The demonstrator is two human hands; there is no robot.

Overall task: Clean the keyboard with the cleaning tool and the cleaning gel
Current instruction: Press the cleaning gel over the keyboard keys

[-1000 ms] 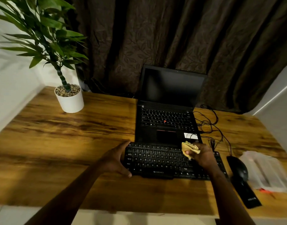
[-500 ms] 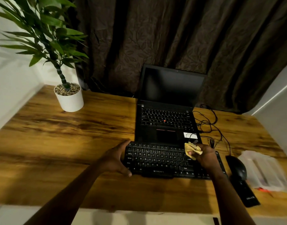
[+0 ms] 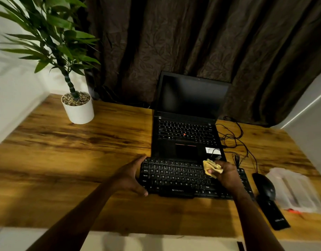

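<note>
A black keyboard (image 3: 183, 178) lies flat on the wooden surface (image 3: 65, 160), near the front edge and just in front of an open black laptop (image 3: 188, 124), whose screen is dark. The keyboard's far edge sits against the laptop's near edge.

The left hand (image 3: 130, 176) holds the keyboard's left end. Its thumb is at the near left corner and its fingers reach to the far left corner, so the end sits between them.

The right hand (image 3: 226, 176) is over the right part of the main key block, with its fingers curled round a crumpled lump of yellow cleaning gel (image 3: 211, 167). The gel is over the upper key rows, toward the far edge. Whether it touches the keys cannot be told.

A white sticker (image 3: 213, 150) shows on the laptop's palm rest, just beyond the gel. Thin black cables (image 3: 235, 140) tangle on the surface to the right of the laptop.

A black mouse (image 3: 264, 185) lies just right of the keyboard. Nearer than the mouse is a flat black bar (image 3: 275, 216) with small white lettering. A clear plastic case (image 3: 293, 191), blurred, lies to the right of both.

At the far left stands 1 white pot (image 3: 78, 111) topped with pebbles, holding a green leafy plant (image 3: 52, 37). A dark brown curtain (image 3: 192, 42) hangs behind the surface.
</note>
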